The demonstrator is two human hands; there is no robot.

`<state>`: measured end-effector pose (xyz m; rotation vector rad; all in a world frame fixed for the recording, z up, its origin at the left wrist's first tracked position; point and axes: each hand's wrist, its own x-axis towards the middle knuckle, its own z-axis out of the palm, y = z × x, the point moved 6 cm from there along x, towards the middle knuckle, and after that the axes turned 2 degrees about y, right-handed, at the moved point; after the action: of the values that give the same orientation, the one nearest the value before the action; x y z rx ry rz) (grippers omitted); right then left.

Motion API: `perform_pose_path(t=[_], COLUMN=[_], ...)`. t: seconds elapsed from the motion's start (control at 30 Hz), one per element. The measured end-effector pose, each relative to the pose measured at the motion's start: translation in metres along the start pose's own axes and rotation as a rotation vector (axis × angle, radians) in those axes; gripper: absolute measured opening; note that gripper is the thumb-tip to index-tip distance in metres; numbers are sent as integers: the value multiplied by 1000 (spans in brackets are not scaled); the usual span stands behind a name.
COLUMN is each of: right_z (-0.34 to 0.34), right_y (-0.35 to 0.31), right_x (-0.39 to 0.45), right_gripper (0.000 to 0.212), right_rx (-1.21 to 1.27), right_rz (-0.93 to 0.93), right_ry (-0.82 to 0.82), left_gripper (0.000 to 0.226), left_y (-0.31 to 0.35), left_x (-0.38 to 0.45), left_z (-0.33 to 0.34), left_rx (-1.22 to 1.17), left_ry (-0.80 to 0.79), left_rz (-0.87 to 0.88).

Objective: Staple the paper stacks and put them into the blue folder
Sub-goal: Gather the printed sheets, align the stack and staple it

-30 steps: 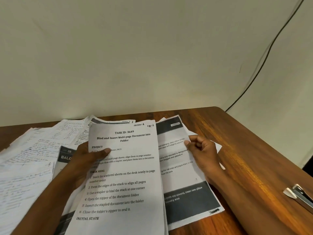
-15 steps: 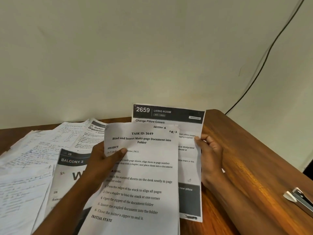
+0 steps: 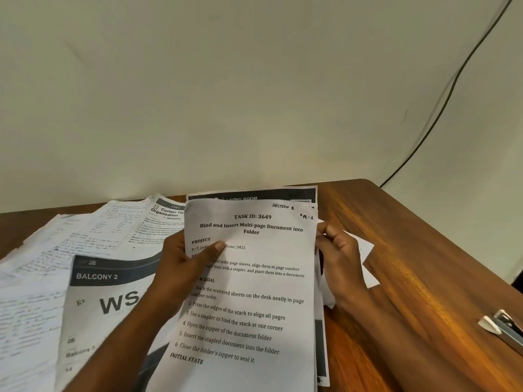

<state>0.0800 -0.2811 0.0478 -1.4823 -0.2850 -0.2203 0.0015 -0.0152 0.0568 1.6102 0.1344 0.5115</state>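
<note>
I hold a small stack of printed sheets upright above the desk. Its front page is headed "TASK ID: 3649". Behind it a sheet with a dark "LIVING ROOM" header shows at the top and right edges. My left hand grips the stack's left edge, thumb on the front page. On the stack's right edge my right hand pinches the sheets. A silver stapler lies at the desk's right edge. No blue folder is in view.
Loose papers cover the left of the wooden desk: a "BALCONY 2" sheet, a "Curtain Tie Organization" sheet and handwritten pages. A white sheet lies behind my right hand. A black cable runs down the wall.
My right hand lifted the "LIVING ROOM" sheet off the desk and slid it left behind the front page. The two sheets now nearly line up.
</note>
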Motion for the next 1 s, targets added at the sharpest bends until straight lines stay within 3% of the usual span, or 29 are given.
perform_pose_path(t=[0.2, 0.3, 0.37, 0.43, 0.6, 0.67, 0.83, 0.9, 1.0], right_z=[4, 6, 4, 3, -7, -10, -14, -15, -20], right_y=[-19, -25, -25, -25, -34, -40, -46, -48, -51], right_x=[-12, -14, -14, -13, -10, -10, -14, -16, -17], right_gripper=[53, 31, 29, 31, 8, 6, 5, 5, 6], right_rx=[-112, -210, -271, -257, -152, -125, -56, -40, -35], right_rz=[-181, -224, -239, -225, -257, -284, -331, -343, -361], right_ry=[2, -35, -33, -27, 48, 91, 186, 230, 292], left_gripper=[9, 6, 6, 7, 17, 29, 102, 109, 96], left_y=[9, 22, 32, 42, 62, 72, 73, 63, 46], left_x=[-2, -5, -8, -12, -19, -21, -21, -18, -14], left_z=[0, 1, 1, 2, 10, 13, 17, 17, 21], left_rx=[-52, -73, -77, -86, -165, -180, -235, -241, -176], left_ry=[87, 122, 151, 164, 139, 111, 13, 15, -38], left_rz=[23, 73, 109, 135, 189, 250, 293, 227, 130])
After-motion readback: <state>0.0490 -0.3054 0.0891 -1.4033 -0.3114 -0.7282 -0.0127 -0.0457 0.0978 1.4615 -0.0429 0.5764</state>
